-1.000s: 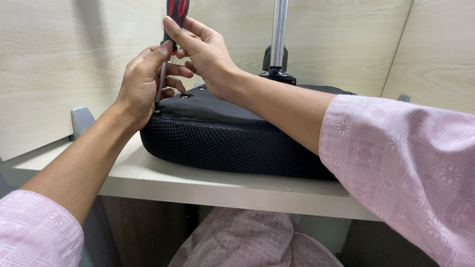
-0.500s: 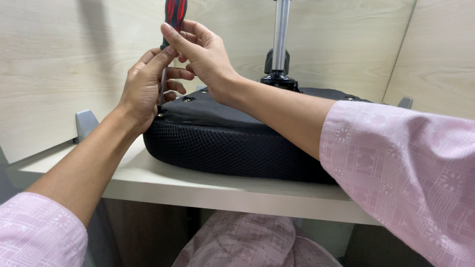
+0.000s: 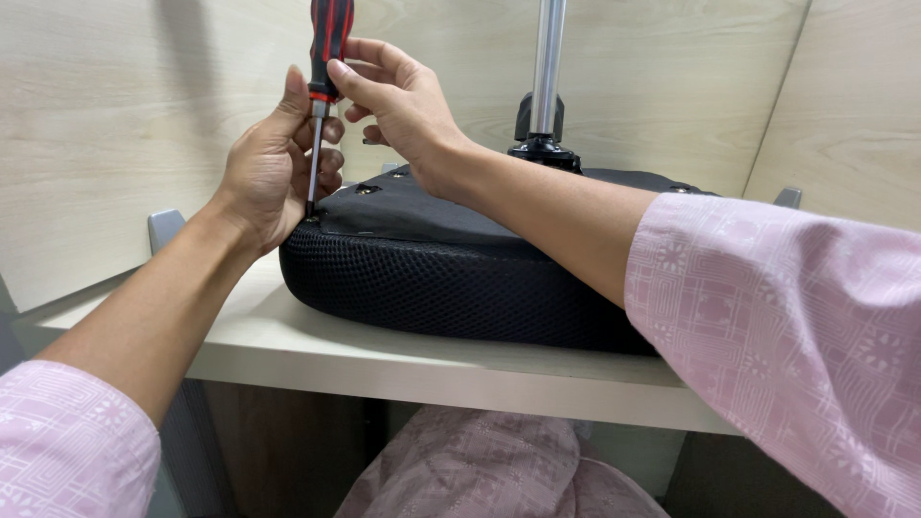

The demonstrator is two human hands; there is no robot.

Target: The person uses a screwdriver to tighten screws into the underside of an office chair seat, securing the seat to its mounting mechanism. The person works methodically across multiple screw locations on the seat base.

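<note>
Near the desk's front edge (image 3: 403, 369) lies the upturned chair seat (image 3: 451, 278), black mesh rim facing us. At its left corner the screwdriver (image 3: 321, 96) stands upright, tip down on the seat's underside. The left hand (image 3: 273, 168), nearer, cups the shaft; the right hand (image 3: 398, 96) pinches the red-black handle. Farther back rises the chrome post (image 3: 549, 67). Since the earlier frame, both hands stay clamped, barely shifted.

Head cam — close, looks fwd-down at desk (image 3: 317, 350).
</note>
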